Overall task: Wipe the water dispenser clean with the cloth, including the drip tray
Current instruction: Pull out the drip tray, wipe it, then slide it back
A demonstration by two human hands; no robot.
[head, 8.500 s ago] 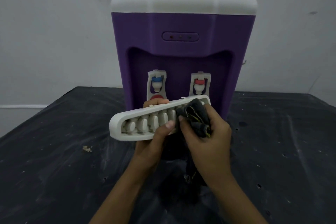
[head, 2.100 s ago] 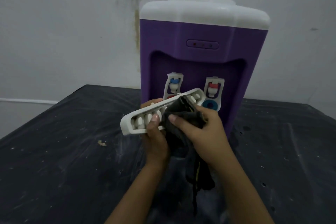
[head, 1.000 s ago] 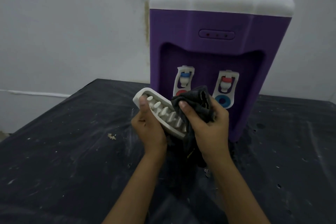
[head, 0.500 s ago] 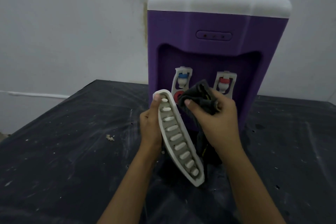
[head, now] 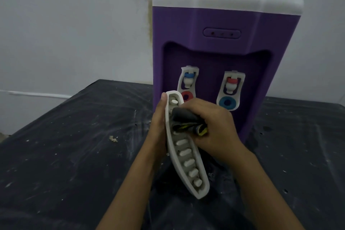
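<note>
**Desk:** Where's the tray right now?

**Operator:** On my feed the drip tray is off the water dispenser. It is held up on end just in front of the dispenser, over the dark table. The top end sits level with the blue-capped tap, and the bottom end angles down toward me. I can't tell if that end touches the table.

**Desk:** And the grips?

**Operator:** The left hand is clasped round the tray's left edge, thumb lying up along the rim near the top and fingers hidden behind. The right hand is curled tight round the bunched dark cloth and is pressing it into the upper slots of the tray. The lower slots are bare and facing me.

**Desk:** Anything else in shot?

**Operator:** The red-capped tap is clear to the right of the hands. There's a pale crumb on the table well to the left, and a stained wall behind.
</note>
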